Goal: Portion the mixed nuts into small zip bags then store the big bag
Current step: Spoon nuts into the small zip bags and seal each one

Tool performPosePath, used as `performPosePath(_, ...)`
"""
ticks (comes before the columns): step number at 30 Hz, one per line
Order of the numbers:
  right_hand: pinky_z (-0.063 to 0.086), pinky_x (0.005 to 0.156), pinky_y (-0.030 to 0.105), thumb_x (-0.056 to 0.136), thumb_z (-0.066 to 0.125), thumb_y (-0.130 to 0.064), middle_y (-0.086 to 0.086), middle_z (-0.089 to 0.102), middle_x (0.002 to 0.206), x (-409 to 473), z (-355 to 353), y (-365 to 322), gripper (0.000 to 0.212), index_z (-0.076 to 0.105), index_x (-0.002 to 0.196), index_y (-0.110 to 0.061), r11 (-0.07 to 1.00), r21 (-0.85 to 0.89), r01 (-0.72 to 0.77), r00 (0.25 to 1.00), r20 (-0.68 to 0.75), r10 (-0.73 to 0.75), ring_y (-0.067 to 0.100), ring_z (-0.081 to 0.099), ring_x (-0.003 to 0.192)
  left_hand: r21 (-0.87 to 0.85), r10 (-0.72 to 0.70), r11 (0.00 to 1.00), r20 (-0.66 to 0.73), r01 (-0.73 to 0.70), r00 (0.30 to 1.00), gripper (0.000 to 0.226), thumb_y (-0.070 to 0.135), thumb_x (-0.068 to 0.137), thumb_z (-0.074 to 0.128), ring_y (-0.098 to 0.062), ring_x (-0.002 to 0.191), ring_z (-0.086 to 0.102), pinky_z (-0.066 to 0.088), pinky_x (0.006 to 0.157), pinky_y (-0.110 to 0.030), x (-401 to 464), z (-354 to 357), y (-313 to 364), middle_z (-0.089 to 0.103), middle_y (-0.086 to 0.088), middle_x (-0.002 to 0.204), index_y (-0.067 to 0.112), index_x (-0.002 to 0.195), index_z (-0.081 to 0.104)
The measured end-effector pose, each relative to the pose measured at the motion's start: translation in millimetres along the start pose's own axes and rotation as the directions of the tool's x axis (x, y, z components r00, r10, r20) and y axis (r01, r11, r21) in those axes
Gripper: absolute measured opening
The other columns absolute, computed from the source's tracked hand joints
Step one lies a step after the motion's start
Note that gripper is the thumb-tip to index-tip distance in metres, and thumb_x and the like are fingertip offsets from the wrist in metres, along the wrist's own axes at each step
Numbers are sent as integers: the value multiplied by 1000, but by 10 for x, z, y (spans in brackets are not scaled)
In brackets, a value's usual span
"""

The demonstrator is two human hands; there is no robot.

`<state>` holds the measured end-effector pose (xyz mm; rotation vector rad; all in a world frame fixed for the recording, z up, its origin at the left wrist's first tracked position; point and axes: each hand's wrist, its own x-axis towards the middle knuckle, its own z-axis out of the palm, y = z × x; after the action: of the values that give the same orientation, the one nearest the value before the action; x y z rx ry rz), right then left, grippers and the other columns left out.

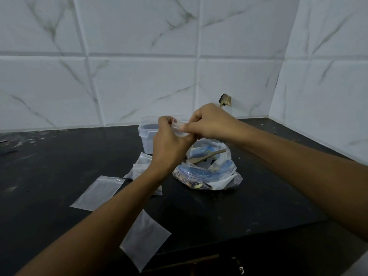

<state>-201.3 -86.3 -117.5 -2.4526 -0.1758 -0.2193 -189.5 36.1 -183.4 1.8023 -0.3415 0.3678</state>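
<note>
Background: white marble-look wall tiles [139, 80] meet in a corner behind a black stone table [258, 196].
Left hand: the left hand [171, 142] is raised above the table, its fingers curled round one edge of a small clear plastic zip bag [179, 129].
Right hand: the right hand [209, 122] pinches the other edge of the same small bag with thumb and fingers; both hands meet over the big bag.
Big bag: a large clear plastic bag with blue print [209, 168] sits on the table just under the hands, its mouth open; a brown wooden spoon [207, 156] leans inside it, and some nuts show through near the bottom.
Container: a translucent rectangular plastic box [147, 136] stands behind the left hand, near the wall.
Spare bags: flat small clear zip bags lie on the table, one to the left [97, 192], one near the front edge [143, 240], and more under the left wrist [141, 164].
</note>
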Motion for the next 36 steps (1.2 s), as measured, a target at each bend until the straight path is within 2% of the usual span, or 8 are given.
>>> performPosePath(4,56,73,32,81,72,-12,0,67,64,43,13,24,4,72,79,-9,992,120,39,998,-46,-33,12,65,67,10,-2,1000,35,2,999,66,37,77,79,-22,55,65,55,45,-32,-10,-83,20,63,-8,96,20,122,32)
performPosePath(7,57,71,30,85,67,-5,4,70,68,60,-49,11,5,72,85,-6,983,163,87,996,-31,-83,13,65,68,-165,-75,982,126,96,989,52,34,86,70,-28,79,70,60,61,-39,38,-293,15,63,-7,107,17,125,40)
performPosePath(10,54,69,27,88,65,-7,8,72,79,122,-109,1,5,70,87,-8,974,213,74,996,25,-81,13,66,72,-308,-83,943,156,128,984,12,23,98,54,-16,83,66,55,69,-27,108,-493,24,71,0,93,13,104,58)
performPosePath(14,50,70,24,89,64,-11,4,71,78,171,-87,-34,6,68,85,-13,966,235,107,989,74,-127,11,64,73,-308,-73,944,150,117,986,11,16,96,58,-18,78,61,50,78,-33,144,-623,80,68,3,77,16,85,61)
performPosePath(18,46,59,10,85,70,-16,0,69,74,163,-67,-125,5,71,86,-11,960,183,210,973,55,-223,1,61,66,-274,-67,957,122,98,990,15,15,96,58,-15,73,62,52,76,-32,145,-685,101,66,0,76,14,82,63)
performPosePath(24,47,62,10,86,68,-12,0,67,71,172,7,-190,7,71,86,-5,955,119,271,960,41,-277,0,59,62,-143,50,989,50,-43,997,13,10,96,57,-3,65,63,49,62,-13,91,-738,94,67,-6,76,8,85,64)
performPosePath(30,41,53,6,85,70,-10,-4,65,68,174,77,-244,7,70,91,-5,942,193,275,952,84,-295,-7,58,56,-251,-28,966,111,55,993,7,10,94,60,-4,66,65,51,61,-13,95,-803,100,66,-3,81,10,88,64)
performPosePath(36,40,49,6,86,67,-7,-3,64,66,182,75,-231,3,69,88,-7,952,150,267,953,108,-284,-7,55,50,-266,-67,958,152,107,986,10,9,94,59,-9,70,69,55,71,-19,130,-857,49,67,-8,79,4,88,65)
